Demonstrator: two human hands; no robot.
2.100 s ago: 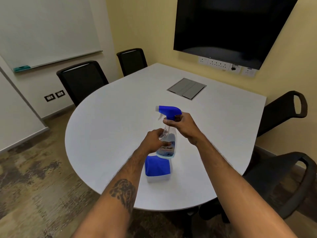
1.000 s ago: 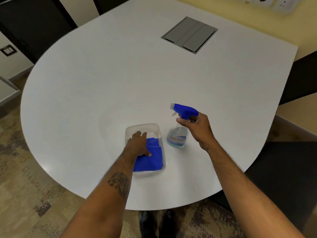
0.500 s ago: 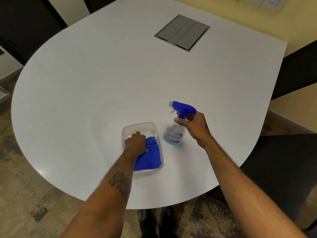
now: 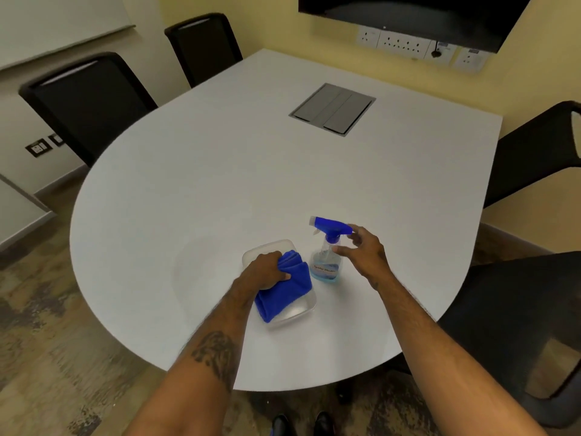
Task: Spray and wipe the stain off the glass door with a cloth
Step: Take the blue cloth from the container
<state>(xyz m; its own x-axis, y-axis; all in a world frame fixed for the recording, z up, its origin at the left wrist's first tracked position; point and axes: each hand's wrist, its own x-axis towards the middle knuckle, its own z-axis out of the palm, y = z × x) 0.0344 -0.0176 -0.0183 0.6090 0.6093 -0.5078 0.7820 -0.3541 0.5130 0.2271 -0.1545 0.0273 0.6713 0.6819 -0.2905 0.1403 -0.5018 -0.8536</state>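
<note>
1. Left hand [image 4: 265,272]: fingers curled tight around a bunched blue cloth [image 4: 284,286], gripping its upper end. Forearm carries a dark tattoo.
2. Right hand [image 4: 364,254]: fingers spread and loose, just beside the neck of the spray bottle [image 4: 327,250]. Thumb tip very near the clear neck, forefinger close to the back of the blue trigger head. Contact cannot be told; nothing gripped.
3. Cloth: folded microfibre, lower part lying in a clear plastic tray [image 4: 294,314], upper part gathered in the left hand.
4. Tray: shallow, rounded corners, sits on the table [image 4: 220,184] near its front edge, just left of the bottle and close to it.
5. Spray bottle: upright on the table, clear body with pale blue liquid low down, label with blurred script, nozzle pointing left.
6. Table: white, rounded near end. A grey hatch [image 4: 332,109] is set flush in the top toward the far side.
7. Surroundings: two black chairs [image 4: 91,102] at far left, two more at right. Dark screen [image 4: 408,14] on the yellow wall with a socket strip [image 4: 405,42] under it. Whiteboard edge at upper left. Patterned floor [image 4: 47,325], shoe tips at the bottom edge.
8. Glass door: not in frame.
</note>
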